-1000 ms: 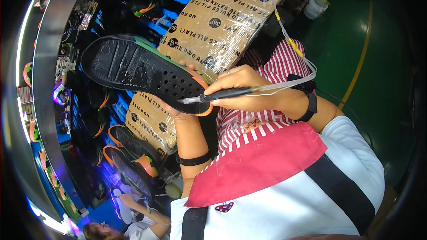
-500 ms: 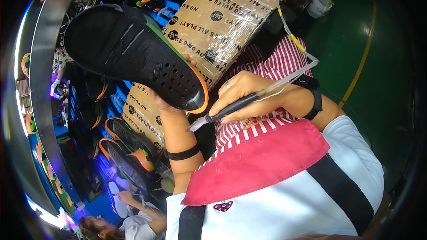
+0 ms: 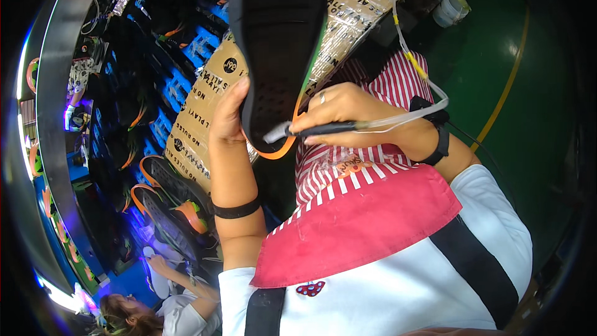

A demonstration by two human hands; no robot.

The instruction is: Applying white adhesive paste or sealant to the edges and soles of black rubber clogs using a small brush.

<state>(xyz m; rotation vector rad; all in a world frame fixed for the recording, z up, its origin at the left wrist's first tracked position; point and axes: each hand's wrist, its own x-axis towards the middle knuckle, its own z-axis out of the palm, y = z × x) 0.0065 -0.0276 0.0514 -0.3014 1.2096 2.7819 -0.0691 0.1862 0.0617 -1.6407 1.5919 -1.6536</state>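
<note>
A black shoe sole (image 3: pixel 278 43) with a green and orange edge stands upright in front of me, its broad end toward the top. My left hand (image 3: pixel 229 113) is closed around the left side of its heel, thumb on the rim. My right hand (image 3: pixel 345 112) grips a black-handled glue brush (image 3: pixel 326 129), fed by a clear hose (image 3: pixel 404 112). The brush's pale bristles (image 3: pixel 275 133) touch the inner face of the sole at the heel. The holes in that face are dim in shadow.
Under the sole lies a printed cardboard surface (image 3: pixel 199 121) covered with clear tape. More black and orange soles (image 3: pixel 163 211) lie at the left, beside a metal rail (image 3: pixel 53 87) and a conveyor. A co-worker (image 3: pixel 180 305) sits at lower left. A white tub (image 3: pixel 452 7) stands at upper right.
The sole has swung from a leftward slant to upright. My left hand turned with it, its thumb now showing. The brush tip has come from below the heel onto the sole.
</note>
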